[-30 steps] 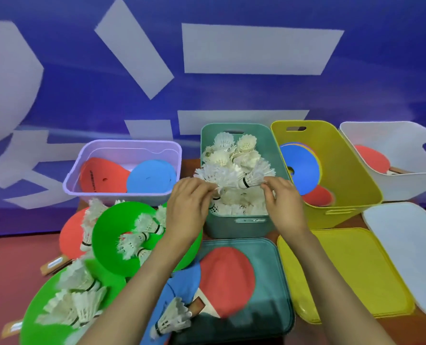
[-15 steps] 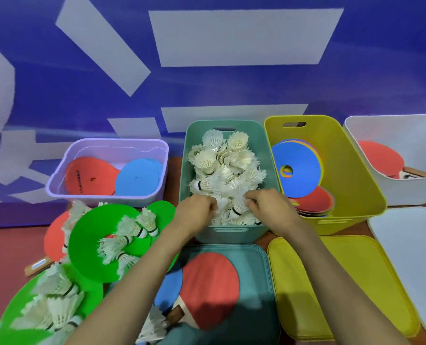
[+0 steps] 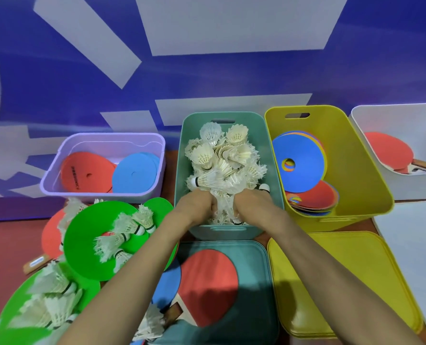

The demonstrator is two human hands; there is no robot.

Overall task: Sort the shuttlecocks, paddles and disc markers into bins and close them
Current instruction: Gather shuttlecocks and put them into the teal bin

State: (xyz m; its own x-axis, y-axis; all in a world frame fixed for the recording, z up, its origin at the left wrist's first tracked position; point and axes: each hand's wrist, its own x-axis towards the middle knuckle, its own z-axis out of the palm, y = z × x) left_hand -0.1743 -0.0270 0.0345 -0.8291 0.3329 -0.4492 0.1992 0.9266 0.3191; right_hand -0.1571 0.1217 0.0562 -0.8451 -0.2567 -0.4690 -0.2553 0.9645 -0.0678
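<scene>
Both my hands are down in the teal bin [image 3: 180, 168], which is heaped with white shuttlecocks [image 3: 222, 160]. My left hand [image 3: 197, 207] and my right hand [image 3: 254, 207] sit side by side at the bin's near end, fingers curled into the feathers and gripping shuttlecocks; the fingertips are hidden. More shuttlecocks [image 3: 130, 227] lie on green disc markers [image 3: 87, 235] at the left. A red paddle [image 3: 207, 285] lies on the teal lid [image 3: 254, 295], beside a blue disc marker [image 3: 167, 285].
The yellow bin [image 3: 356, 170] holds blue and red discs [image 3: 299, 165]. At far right, the white bin [image 3: 406, 120] holds a red paddle [image 3: 388, 150]. The purple bin [image 3: 107, 136] holds more discs. A yellow lid [image 3: 343, 282] and a white lid [image 3: 411, 232] lie in front.
Both hands have gone from above the teal bin's pile down into its near end, carrying the shuttlecocks they held into the heap.
</scene>
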